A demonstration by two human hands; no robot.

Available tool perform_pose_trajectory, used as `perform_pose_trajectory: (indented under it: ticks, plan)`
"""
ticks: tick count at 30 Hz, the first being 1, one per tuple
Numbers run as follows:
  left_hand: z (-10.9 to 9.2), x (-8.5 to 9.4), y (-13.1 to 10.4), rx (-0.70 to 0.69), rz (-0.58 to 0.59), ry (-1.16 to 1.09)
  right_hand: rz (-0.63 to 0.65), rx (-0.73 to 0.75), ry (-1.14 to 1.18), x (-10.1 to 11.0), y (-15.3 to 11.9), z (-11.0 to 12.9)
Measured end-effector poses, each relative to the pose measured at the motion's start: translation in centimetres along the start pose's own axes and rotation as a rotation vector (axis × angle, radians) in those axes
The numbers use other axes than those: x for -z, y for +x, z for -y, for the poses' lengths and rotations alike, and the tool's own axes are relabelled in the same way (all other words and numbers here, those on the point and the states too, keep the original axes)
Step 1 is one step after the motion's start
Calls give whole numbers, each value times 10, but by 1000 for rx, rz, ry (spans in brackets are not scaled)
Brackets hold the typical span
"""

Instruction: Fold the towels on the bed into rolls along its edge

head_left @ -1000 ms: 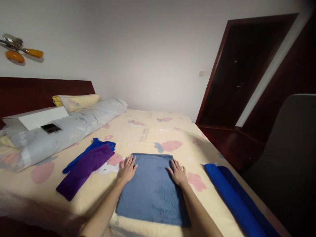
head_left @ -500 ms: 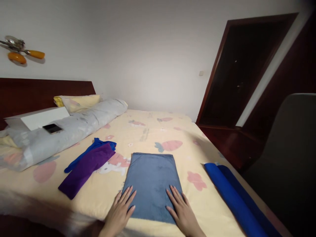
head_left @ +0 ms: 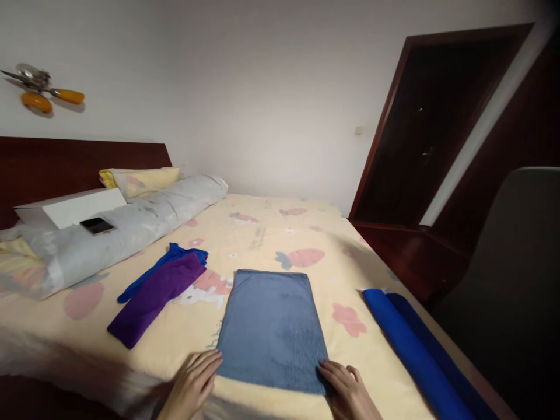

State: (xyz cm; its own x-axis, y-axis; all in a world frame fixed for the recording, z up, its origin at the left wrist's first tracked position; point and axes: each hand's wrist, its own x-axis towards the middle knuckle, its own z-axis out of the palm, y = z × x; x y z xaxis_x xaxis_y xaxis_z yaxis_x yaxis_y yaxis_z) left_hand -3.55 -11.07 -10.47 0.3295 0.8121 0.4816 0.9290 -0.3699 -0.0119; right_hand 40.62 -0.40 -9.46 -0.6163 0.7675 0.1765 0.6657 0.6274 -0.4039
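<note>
At the near edge of the bed (head_left: 271, 233), around six o'clock from where I am watching, a grey-blue towel (head_left: 272, 329) lies flat and folded into a neat rectangle on the yellow patterned sheet. My left hand (head_left: 190, 388) rests at the towel's near left corner, at about seven o'clock, palm down with the fingers extended and close together, their tips touching or just meeting the towel's edge. My right hand (head_left: 350, 392) sits at the near right corner, at about five o'clock, fingers slightly curled and laid on the sheet against the towel's corner; I cannot tell whether it has any cloth pinched between the fingertips. Neither hand lifts anything.

Off at ten o'clock from the towel, a purple cloth (head_left: 155, 297) lies in a long strip, partly overlapping a bright blue cloth (head_left: 175, 259) bunched behind it; both are apart from the towel. At three o'clock a rolled blue towel (head_left: 411, 350) runs along the right edge of the bed, near the flat one but not touching it.

Farther back at ten to eleven o'clock, a long grey bolster (head_left: 131, 224) stretches across the head of the bed, with a white box (head_left: 70, 207) and a dark phone (head_left: 97, 226) on top of it, and a yellow pillow (head_left: 140, 179) behind. A dark wooden headboard (head_left: 79, 166) stands against the wall. At one to two o'clock there is a dark doorway (head_left: 433, 128).
</note>
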Motion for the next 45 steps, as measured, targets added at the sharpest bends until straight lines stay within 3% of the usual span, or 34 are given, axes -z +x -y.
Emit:
perform_pose_trajectory:
  ticks: [4, 9, 12, 17, 20, 22, 24, 27, 30, 34, 39, 45]
  plan:
    - [0, 1, 11, 120, -74, -171, -170, 13, 94, 3, 5, 5]
    - [6, -4, 39, 426, -120, -423, -326, -211, 324, 3, 26, 5]
    - [8, -13, 55, 497, -81, -349, -339, -290, 321, -6, 45, -8]
    - [6, -31, 58, 442, -55, -32, -373, -257, 63, -27, 60, -25]
    - [1, -30, 56, 455, -25, 106, -440, -187, -144, -31, 57, -23]
    - [-7, -25, 60, 449, -12, 166, -520, -102, -279, -31, 55, -14]
    - [-19, -20, 67, 338, 4, 159, -539, 65, -339, -32, 56, -3]
    - [-41, -16, 76, 7, 97, 28, -355, 333, -287, -34, 60, 16]
    - [-53, -13, 76, -119, 231, -66, -153, 367, -177, -30, 60, 26]
    - [-32, -11, 65, -45, 305, -76, -69, 261, -142, -17, 49, 16]
    - [7, -11, 48, -7, 221, 34, -201, 233, -235, -12, 35, -13]
    - [10, -10, 41, 42, 104, 108, -307, 273, -305, -8, 37, -14]
